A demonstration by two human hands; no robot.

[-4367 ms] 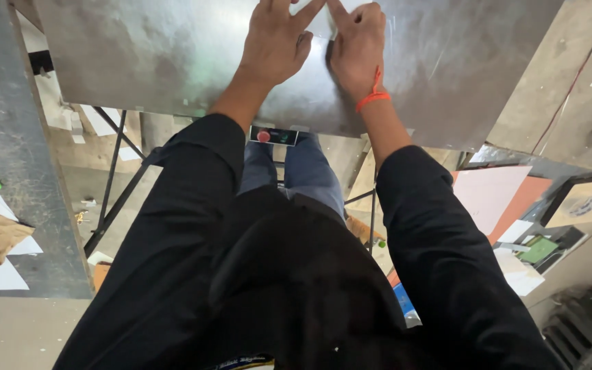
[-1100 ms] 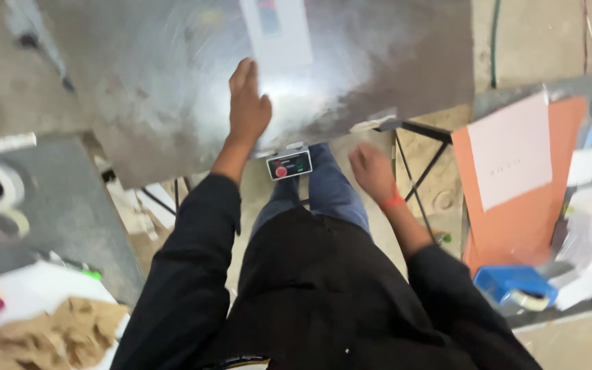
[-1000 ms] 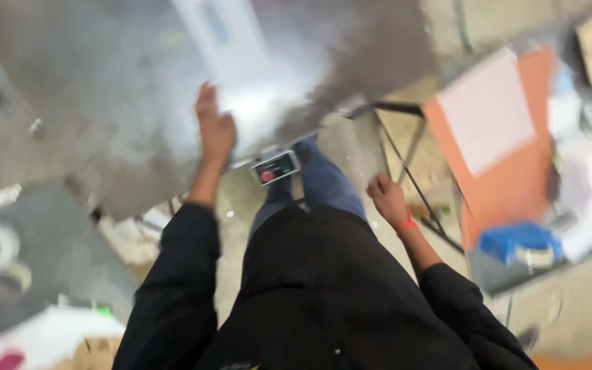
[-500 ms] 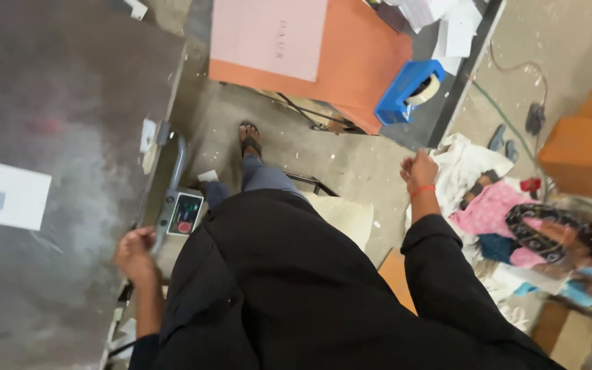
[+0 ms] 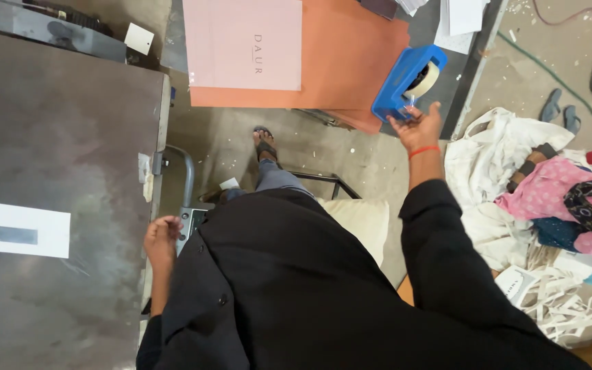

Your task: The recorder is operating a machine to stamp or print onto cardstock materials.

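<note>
Fingers (image 5: 405,123) of right hand (image 5: 419,128) touch blue tape dispenser (image 5: 408,81) at desk edge, grip unclear; left hand (image 5: 161,240) loosely curled, empty.

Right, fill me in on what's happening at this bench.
A person in a black top stands between two work surfaces. Their right hand reaches out to a blue plastic tape dispenser holding a roll of clear tape, fingertips at its near end; it sits at the edge of an orange sheet with a pale pink card on it. Their left hand hangs loosely curled, holding nothing, beside the edge of a grey metal table that carries a white paper slip.
</note>
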